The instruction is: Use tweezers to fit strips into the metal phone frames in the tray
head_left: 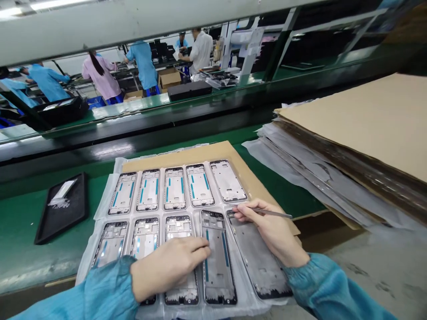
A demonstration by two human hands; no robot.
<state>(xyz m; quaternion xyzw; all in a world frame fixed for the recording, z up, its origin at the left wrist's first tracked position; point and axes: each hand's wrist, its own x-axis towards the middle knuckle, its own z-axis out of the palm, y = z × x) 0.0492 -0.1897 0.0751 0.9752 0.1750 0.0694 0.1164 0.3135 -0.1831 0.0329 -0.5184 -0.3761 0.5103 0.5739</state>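
- Gripped between the thumb and fingers of the right hand (pixel 271 231): a thin metal tool (pixel 267 212), probably tweezers, though the view is too small to be sure. Its tip sits at the upper edge of the bottom-row frame farthest right (pixel 258 258).
- Far left on the green bench (pixel 20 222): a black tray (pixel 65 213) with a small pale item lying in it, well apart from the hands.
- Centre: ten phone frames in two rows of five on a clear plastic sheet (pixel 103 195), which lies over a cardboard sheet (pixel 213 153).
- Left hand (pixel 170 266): holds nothing; it lies flat, palm down, over the middle frame of the bottom row (pixel 178 229), fingertips touching the left edge of the fourth frame (pixel 216 262).
- Most frames carry blue strips; the top-row frame farthest right (pixel 228 180) and the one under the tool show none.
- Both sleeves are blue-green, gathered at the wrist.
- Right: a tall stack of cardboard and plastic sheets (pixel 350 146), near the right hand but not touching it.
- Behind: a dark conveyor (pixel 187 122) runs across the bench; beyond it other people in blue, pink and white coats stand at benches with cardboard boxes (pixel 168 79).
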